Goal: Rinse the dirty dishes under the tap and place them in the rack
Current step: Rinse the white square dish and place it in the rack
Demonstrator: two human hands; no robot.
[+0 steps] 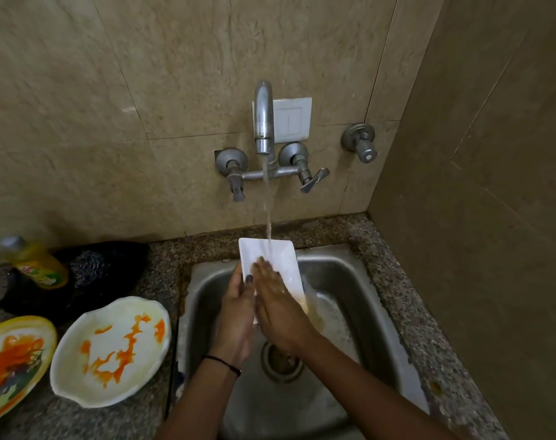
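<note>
The left hand (235, 315) is gripping the white rectangular plate (280, 258) by its left edge, thumb on the face and fingers curled behind. The right hand (276, 309) is lying flat and open on that face, fingers straight, holding nothing and seemingly rubbing the surface. The plate is tilting over the steel sink (349, 281), above and beyond the drain (281, 363). The water stream (267, 201) is striking its upper part, and cloudy, yellowish water is running off its lower right corner.

On the counter (397, 281) to the left of the sink, two dishes are waiting. A white plate (111, 350) smeared with orange sauce is sitting just beside the sink, with a yellow-rimmed plate (13, 360), equally soiled, at the frame edge. Behind them a yellow bottle (38, 265) is lying on a dark cloth (105, 265). On the far wall the tap (264, 122) is running.

Step in hand, as judged: rinsing the first dish, with two more to do. The next move is calling for a check that the runoff is clearing. The wet plate would then be carried to the rack, which is not appearing in this view. A firm hold seems advisable, since the wet surface is likely slippery.
</note>
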